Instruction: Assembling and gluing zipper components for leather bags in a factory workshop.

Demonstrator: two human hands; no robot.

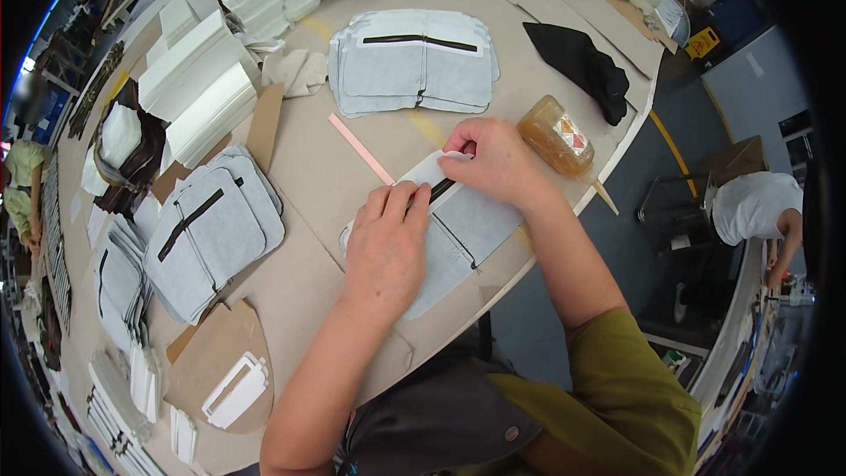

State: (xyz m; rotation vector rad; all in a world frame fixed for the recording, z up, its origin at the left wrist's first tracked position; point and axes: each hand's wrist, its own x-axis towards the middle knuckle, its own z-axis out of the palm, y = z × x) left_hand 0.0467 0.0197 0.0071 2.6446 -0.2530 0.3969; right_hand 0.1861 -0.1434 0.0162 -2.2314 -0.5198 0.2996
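A light grey fabric panel (471,219) lies at the near table edge, with a thin dark seam down its middle and a black slot (442,188) near its far side. My left hand (385,247) lies on the panel's left part, fingers stretched out and pressing down. Thumb and fingers of my right hand (495,160) pinch a white strip (430,165) along the far edge, just beyond the slot. A narrow pink strip (361,148) rests on the table beyond my left fingers. Part of the panel is hidden beneath both hands.
Similar panels are stacked at the far side (414,79) and on the left (220,225). An amber bottle (555,134) with a pointed nozzle lies right of my right hand, below a black cloth (582,70). White stacks (198,79) stand far left; cardboard (220,361) lies near left.
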